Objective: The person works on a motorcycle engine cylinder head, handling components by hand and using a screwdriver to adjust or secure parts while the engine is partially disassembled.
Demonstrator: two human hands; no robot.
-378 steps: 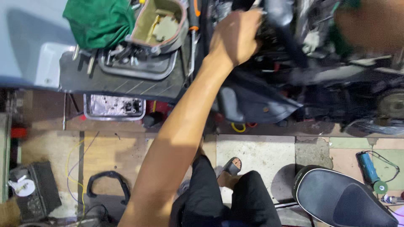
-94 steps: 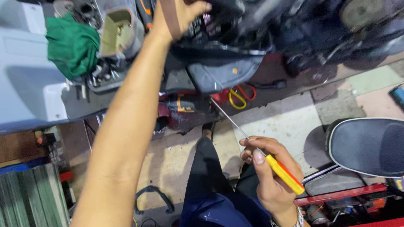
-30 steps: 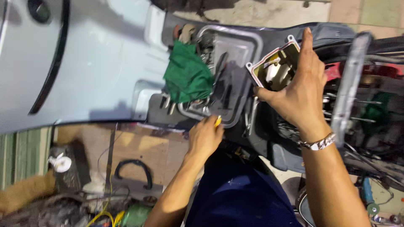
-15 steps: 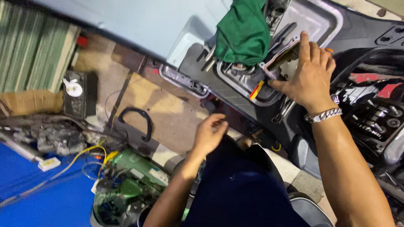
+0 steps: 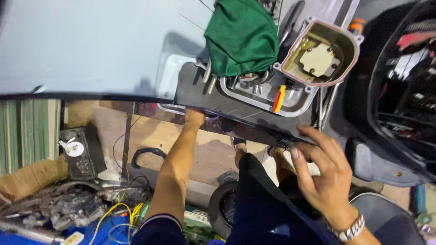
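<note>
We steady the dark desk (image 5: 200, 93) edge with our left hand (image 5: 194, 118), apparently gripping underneath, while our right hand (image 5: 323, 174), fingers spread, hovers near the metal tray (image 5: 297, 100).

A cloth (image 5: 240, 36) lies on the far left part of a metal tray (image 5: 268, 97), and an open engine cover (image 5: 318, 52) rests on the tray's right end, with a screwdriver (image 5: 279, 98) in the tray between them. The tray sits on the worktop (image 5: 200, 88). The left hand (image 5: 194, 117) reaches under the worktop's near edge; the right hand (image 5: 324, 174) is at that edge further right, and a battery (image 5: 81, 152) stands on the floor far left.
</note>
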